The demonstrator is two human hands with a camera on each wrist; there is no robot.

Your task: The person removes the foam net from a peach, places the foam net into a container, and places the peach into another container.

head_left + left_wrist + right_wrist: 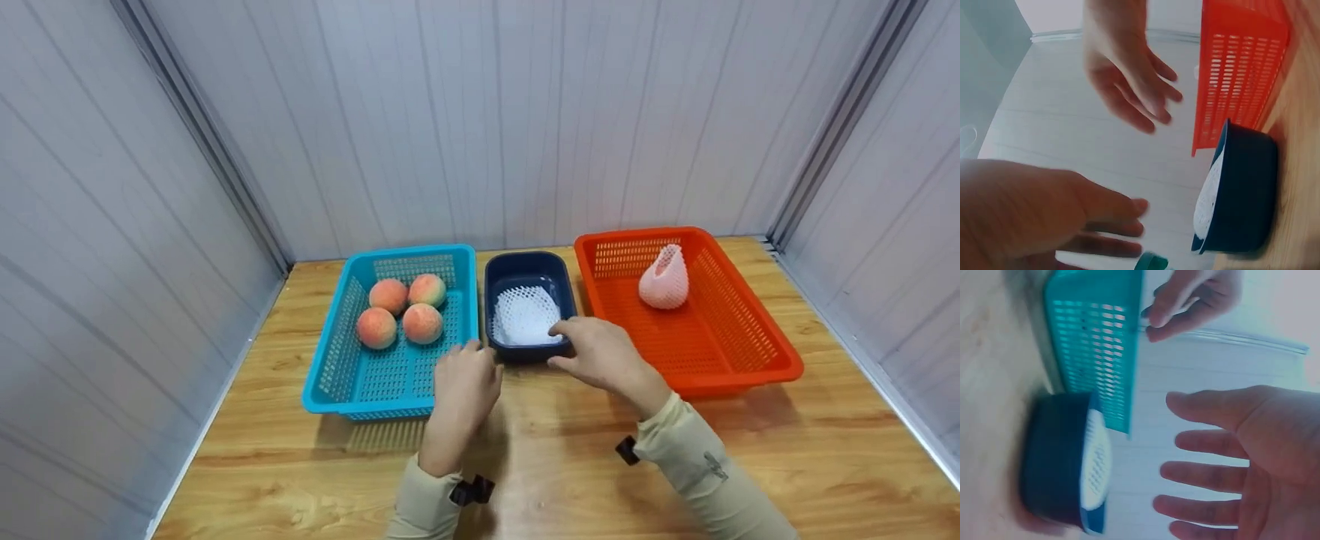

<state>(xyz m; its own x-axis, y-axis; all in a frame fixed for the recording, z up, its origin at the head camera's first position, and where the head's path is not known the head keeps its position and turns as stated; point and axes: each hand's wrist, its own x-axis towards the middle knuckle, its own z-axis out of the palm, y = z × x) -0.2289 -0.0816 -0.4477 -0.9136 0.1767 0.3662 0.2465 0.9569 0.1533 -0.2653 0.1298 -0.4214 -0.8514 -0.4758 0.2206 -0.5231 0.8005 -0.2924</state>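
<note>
My left hand (465,382) hovers by the near right corner of the turquoise basket (322,360), holding nothing. Four-sided and dark blue, a small tub (525,350) stands between the two baskets with white foam fruit nets (527,315) inside. Just off the tub's near right corner is my right hand (604,356), its fingers extended and apart in the right wrist view, with nothing in them. Several peaches (423,324) lie in the turquoise basket. In the orange basket (690,382) sits a pink foam net (664,279), bulging as if round something; its content cannot be made out.
Everything stands on a wooden tabletop (555,465). Pale panel walls (450,127) rise behind it and on both sides. The tub sits close between both baskets, whose raised rims border it left and right.
</note>
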